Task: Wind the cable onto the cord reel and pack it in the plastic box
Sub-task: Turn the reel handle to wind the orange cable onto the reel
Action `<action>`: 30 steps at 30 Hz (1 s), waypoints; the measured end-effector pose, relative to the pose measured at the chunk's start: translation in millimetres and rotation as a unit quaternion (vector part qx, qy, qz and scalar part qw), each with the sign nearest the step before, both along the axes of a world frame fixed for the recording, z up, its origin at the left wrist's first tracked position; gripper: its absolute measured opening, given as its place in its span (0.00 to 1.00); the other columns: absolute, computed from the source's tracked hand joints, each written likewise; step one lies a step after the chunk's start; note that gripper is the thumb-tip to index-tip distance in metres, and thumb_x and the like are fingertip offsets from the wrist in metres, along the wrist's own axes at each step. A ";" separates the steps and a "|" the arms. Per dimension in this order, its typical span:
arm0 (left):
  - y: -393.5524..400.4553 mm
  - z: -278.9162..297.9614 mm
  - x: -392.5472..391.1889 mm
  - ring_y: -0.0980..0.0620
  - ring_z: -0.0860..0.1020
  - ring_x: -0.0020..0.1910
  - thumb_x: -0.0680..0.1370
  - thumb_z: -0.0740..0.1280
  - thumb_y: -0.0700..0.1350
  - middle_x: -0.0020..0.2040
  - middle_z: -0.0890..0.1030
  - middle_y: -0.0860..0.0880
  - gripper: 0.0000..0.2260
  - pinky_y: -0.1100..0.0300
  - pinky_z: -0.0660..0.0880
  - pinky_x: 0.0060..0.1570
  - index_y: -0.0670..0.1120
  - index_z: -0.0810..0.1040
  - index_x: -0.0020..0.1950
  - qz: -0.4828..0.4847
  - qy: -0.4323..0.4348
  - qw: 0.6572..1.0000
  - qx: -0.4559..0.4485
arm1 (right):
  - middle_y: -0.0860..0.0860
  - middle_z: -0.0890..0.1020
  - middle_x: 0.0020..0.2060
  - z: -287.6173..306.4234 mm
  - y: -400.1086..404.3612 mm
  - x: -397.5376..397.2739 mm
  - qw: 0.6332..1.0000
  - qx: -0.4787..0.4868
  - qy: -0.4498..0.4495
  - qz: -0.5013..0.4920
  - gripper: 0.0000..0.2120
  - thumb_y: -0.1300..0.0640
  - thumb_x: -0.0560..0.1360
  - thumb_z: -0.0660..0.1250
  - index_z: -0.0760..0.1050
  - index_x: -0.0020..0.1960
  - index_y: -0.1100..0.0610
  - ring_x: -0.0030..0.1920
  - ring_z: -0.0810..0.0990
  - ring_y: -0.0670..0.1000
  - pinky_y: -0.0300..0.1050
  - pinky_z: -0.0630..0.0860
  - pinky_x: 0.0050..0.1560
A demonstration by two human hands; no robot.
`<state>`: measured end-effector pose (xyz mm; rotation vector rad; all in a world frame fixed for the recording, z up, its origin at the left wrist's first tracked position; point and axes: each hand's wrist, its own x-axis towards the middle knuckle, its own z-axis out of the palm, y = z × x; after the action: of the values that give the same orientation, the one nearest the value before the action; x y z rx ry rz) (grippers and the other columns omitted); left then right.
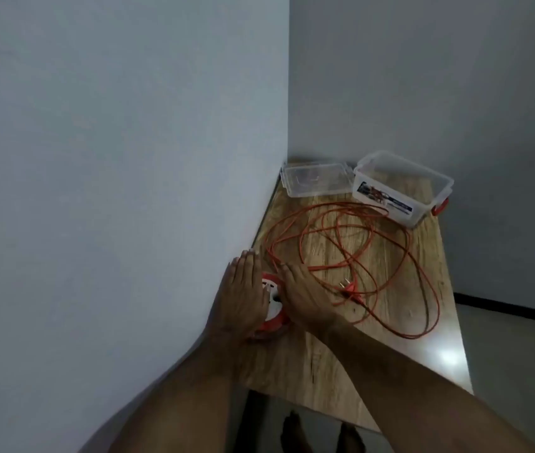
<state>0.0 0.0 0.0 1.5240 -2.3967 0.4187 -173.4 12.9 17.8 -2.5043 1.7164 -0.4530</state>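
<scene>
hands 2 [243, 289] | cord reel 1 [272, 310] | cable 1 [357, 243] | plastic box 1 [403, 188] | lid 1 [315, 179] | table 1 [341, 361]

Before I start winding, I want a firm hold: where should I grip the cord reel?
Grip the cord reel by its red rim, one of the hands on each side from above. It lies flat on the table, white face up, close to the wall, so its sides are easiest to reach.

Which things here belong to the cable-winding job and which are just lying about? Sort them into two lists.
Job: cord reel, under the left hand and right hand; loose orange cable with its plug; plastic box, open; its lid lying beside it.

Just there: wooden table; wall.
</scene>
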 end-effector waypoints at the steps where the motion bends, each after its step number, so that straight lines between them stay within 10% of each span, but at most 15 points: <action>1: 0.6 -6.5 0.4 0.37 0.68 0.74 0.84 0.55 0.53 0.74 0.70 0.35 0.28 0.42 0.67 0.72 0.33 0.68 0.74 0.015 0.007 1.000 0.013 | 0.64 0.81 0.57 -7.3 -0.2 3.4 0.999 0.010 -0.029 0.011 0.19 0.57 0.76 0.64 0.77 0.61 0.70 0.57 0.80 0.63 0.54 0.78 0.60; 8: 13.5 -44.3 11.6 0.33 0.71 0.72 0.86 0.51 0.53 0.73 0.71 0.33 0.27 0.40 0.70 0.69 0.33 0.66 0.75 0.000 0.013 0.997 0.077 | 0.59 0.77 0.60 -22.0 -5.3 14.5 0.972 0.108 -0.173 -0.115 0.26 0.57 0.73 0.66 0.71 0.70 0.62 0.61 0.74 0.58 0.49 0.71 0.62; 15: 11.8 -52.8 13.1 0.34 0.74 0.69 0.84 0.55 0.55 0.71 0.73 0.34 0.28 0.40 0.68 0.71 0.36 0.61 0.76 -0.035 0.051 0.997 0.047 | 0.53 0.82 0.38 -4.9 -38.3 14.6 0.951 0.215 -0.146 -0.166 0.14 0.55 0.58 0.71 0.78 0.42 0.59 0.38 0.82 0.54 0.51 0.82 0.37; 24: -24.0 -18.7 4.2 0.35 0.78 0.65 0.83 0.43 0.62 0.67 0.77 0.35 0.37 0.40 0.73 0.67 0.34 0.73 0.71 -0.002 0.045 0.994 0.102 | 0.46 0.85 0.43 31.7 -54.1 3.9 0.978 0.113 -0.126 -0.118 0.16 0.55 0.62 0.73 0.82 0.50 0.51 0.42 0.84 0.46 0.44 0.82 0.39; 30: -70.8 60.0 -21.8 0.44 0.80 0.57 0.81 0.64 0.53 0.61 0.80 0.40 0.23 0.51 0.80 0.57 0.38 0.72 0.70 0.030 0.154 0.986 0.054 | 0.49 0.83 0.52 87.0 -78.7 -19.4 0.991 0.033 -0.107 -0.074 0.22 0.58 0.66 0.75 0.82 0.60 0.52 0.51 0.80 0.50 0.44 0.79 0.47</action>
<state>-21.8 -70.8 60.0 1.5777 -2.1683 0.0559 -192.8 -65.8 104.8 -2.2017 1.8058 -0.6386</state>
